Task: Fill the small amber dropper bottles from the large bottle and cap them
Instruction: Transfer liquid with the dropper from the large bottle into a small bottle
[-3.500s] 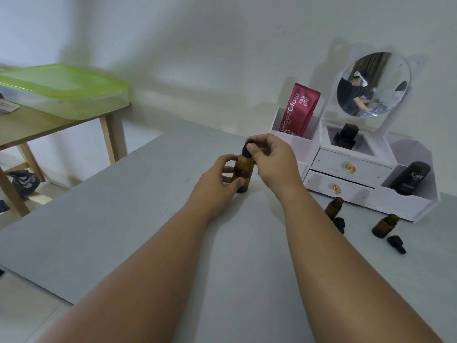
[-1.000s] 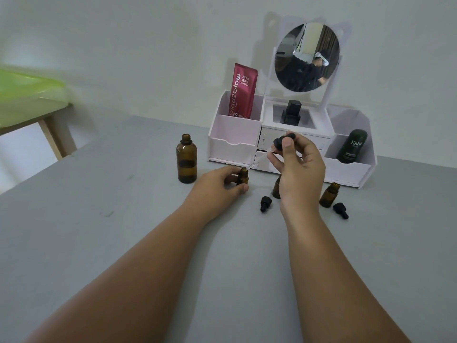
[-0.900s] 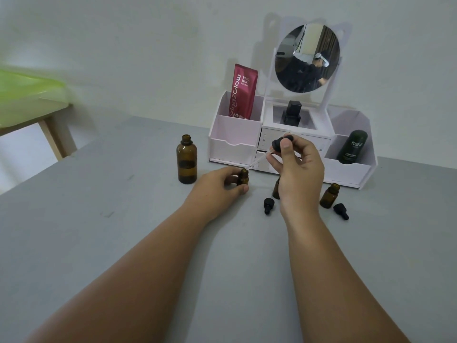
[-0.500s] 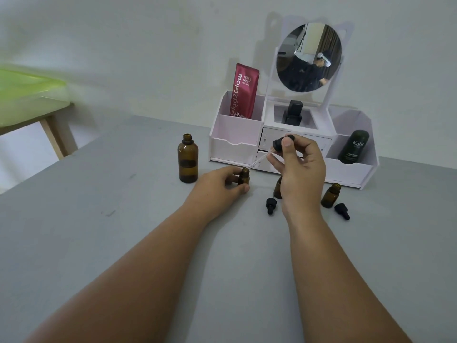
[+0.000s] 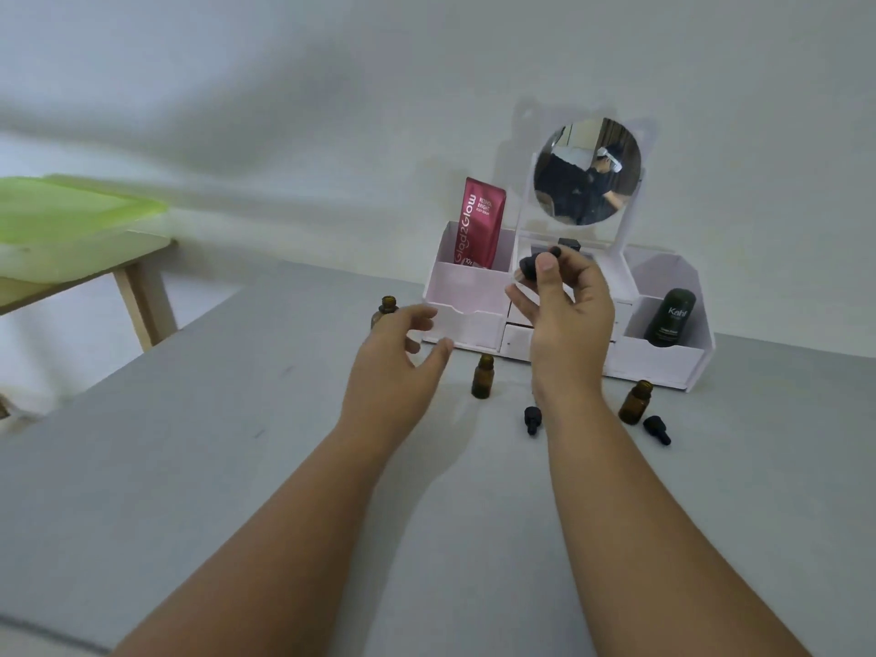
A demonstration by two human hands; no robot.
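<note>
My right hand (image 5: 564, 315) is raised in front of the white organizer and pinches a black dropper cap (image 5: 531, 264) by its bulb. My left hand (image 5: 398, 353) hovers open, fingers spread, in front of the large amber bottle (image 5: 387, 306), whose neck alone shows above my fingers. One small amber bottle (image 5: 482, 376) stands uncapped on the grey table between my hands. Another small amber bottle (image 5: 635, 401) stands uncapped to the right. Two loose black dropper caps lie on the table, one (image 5: 532, 418) by my right wrist and one (image 5: 657, 429) beside the right bottle.
A white vanity organizer (image 5: 663, 362) with a round mirror (image 5: 587, 172) stands at the back, holding a red tube (image 5: 478, 223) and a dark green Kahf bottle (image 5: 671, 317). A wooden side table with a green-lidded box (image 5: 61, 215) is at the far left.
My left hand let go of the small bottle and moved left toward the large bottle. My right hand lifted the dropper up and away from the small bottle's neck.
</note>
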